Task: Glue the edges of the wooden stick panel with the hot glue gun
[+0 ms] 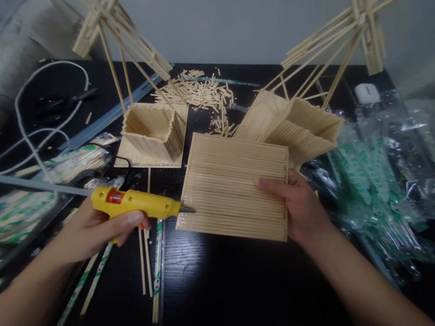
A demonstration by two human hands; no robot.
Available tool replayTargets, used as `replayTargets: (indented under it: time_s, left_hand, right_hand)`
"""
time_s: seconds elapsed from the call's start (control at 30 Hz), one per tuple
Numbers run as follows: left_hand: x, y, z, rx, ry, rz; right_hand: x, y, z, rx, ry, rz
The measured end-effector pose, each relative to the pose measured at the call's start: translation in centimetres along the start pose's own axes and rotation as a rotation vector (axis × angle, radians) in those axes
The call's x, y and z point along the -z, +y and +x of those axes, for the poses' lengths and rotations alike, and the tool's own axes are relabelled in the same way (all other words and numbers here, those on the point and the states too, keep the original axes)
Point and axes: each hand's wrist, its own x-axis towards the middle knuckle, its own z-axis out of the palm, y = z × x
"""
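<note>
My left hand [108, 228] is closed around the handle of a yellow hot glue gun [145, 204], with a long glue stick [44, 186] sticking out of its back. Its dark nozzle tip points right, over the lower left edge of a flat panel [234, 187] made of thin wooden sticks laid side by side. Whether the nozzle touches the panel I cannot tell. My right hand [301, 206] grips this panel by its right edge, thumb on the face and fingers hidden behind it.
A small stick-built box on a base [153, 136] stands at the back left; another stick structure [302, 124] leans at the back right. Loose cut sticks [199, 93] lie behind. Plastic wrappers [377, 194] pile up at the right. Pliers [62, 102] and a white cable [18, 115] lie left.
</note>
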Motion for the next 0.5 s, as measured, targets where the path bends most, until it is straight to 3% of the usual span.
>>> replayTargets:
  time_s: [0.5]
  left_hand:
    - [-0.36, 0.18, 0.15, 0.029, 0.156, -0.094]
  right_hand:
    - [-0.02, 0.70, -0.55, -0.046, -0.125, -0.018]
